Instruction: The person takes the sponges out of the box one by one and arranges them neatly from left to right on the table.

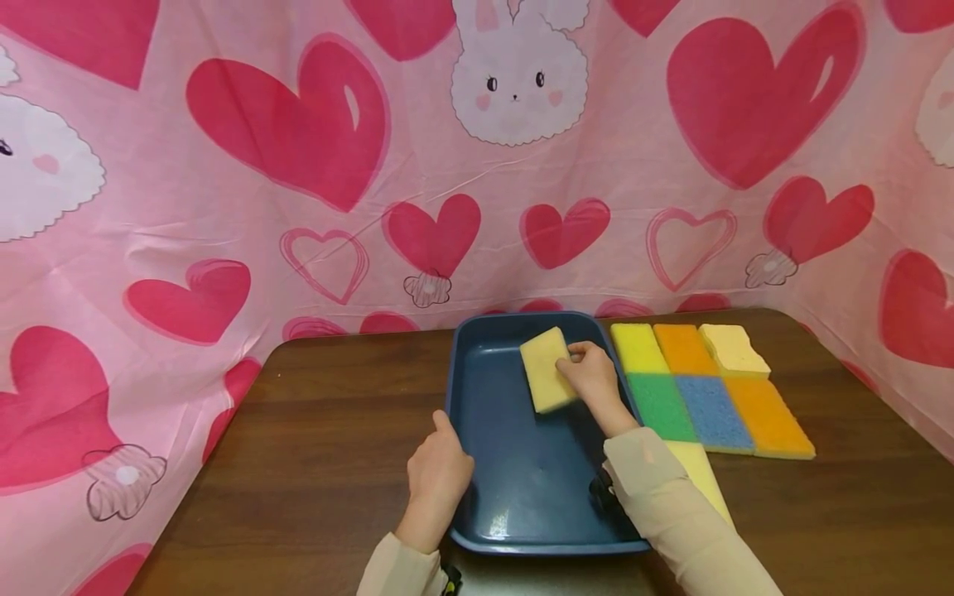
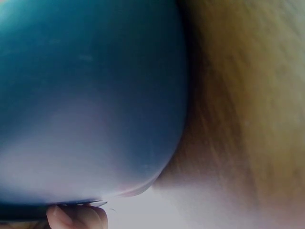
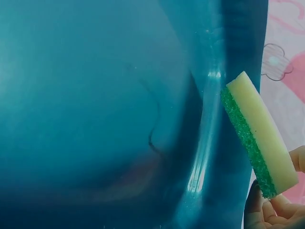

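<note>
A dark blue rectangular tray [image 1: 507, 488] stands in the middle of the wooden table. My right hand [image 1: 592, 381] pinches a sponge [image 1: 546, 372] by its right edge, holding it tilted above the far part of the tray. Its pale yellow face is toward the head camera; the right wrist view shows the green scouring layer of that sponge [image 3: 259, 138] on the other side. At the tray's left side, my left hand [image 1: 440, 472] grips the rim. Only some fingers [image 2: 78, 217] of it show at the bottom of the left wrist view.
Right of the tray, several sponges lie edge to edge: a green one [image 1: 661, 407], a blue one [image 1: 714, 411], orange ones [image 1: 768, 414] and yellow ones [image 1: 639, 348]. A wavy-edged cream sponge [image 1: 734, 348] lies at the back. Pink heart-patterned cloth [image 1: 477, 165] hangs behind the table [image 1: 320, 463].
</note>
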`<control>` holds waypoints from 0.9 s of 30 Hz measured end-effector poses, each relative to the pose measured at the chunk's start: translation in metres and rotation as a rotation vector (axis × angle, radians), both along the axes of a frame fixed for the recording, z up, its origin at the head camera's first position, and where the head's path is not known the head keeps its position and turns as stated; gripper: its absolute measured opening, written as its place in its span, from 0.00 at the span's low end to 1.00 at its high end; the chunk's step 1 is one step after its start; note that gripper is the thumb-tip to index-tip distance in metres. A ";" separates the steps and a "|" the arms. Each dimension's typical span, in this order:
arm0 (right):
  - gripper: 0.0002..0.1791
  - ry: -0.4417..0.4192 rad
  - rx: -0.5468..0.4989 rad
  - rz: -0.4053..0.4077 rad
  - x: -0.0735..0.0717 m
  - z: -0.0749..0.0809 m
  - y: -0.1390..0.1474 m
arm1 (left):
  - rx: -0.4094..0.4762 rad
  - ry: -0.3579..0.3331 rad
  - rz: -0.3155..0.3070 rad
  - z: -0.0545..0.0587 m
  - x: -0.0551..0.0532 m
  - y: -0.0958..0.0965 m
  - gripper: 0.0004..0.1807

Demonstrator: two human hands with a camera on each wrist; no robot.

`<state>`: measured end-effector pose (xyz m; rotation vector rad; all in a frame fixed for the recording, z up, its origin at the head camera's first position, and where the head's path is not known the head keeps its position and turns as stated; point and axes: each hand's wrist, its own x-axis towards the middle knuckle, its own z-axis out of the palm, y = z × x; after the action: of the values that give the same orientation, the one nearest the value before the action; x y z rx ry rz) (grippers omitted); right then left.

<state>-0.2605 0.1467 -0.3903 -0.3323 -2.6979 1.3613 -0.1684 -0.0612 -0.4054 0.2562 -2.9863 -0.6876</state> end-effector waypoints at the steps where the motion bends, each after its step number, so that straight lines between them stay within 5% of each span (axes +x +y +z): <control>1: 0.25 -0.001 -0.002 0.000 0.000 0.000 0.000 | 0.000 0.001 0.001 0.000 0.000 0.000 0.25; 27: 0.25 0.032 -0.046 -0.013 0.001 0.014 0.003 | -0.009 0.016 0.005 -0.001 -0.001 0.000 0.23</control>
<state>-0.2595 0.1495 -0.3764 -0.3280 -2.6378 1.4149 -0.1690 -0.0614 -0.4063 0.2567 -2.9723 -0.6718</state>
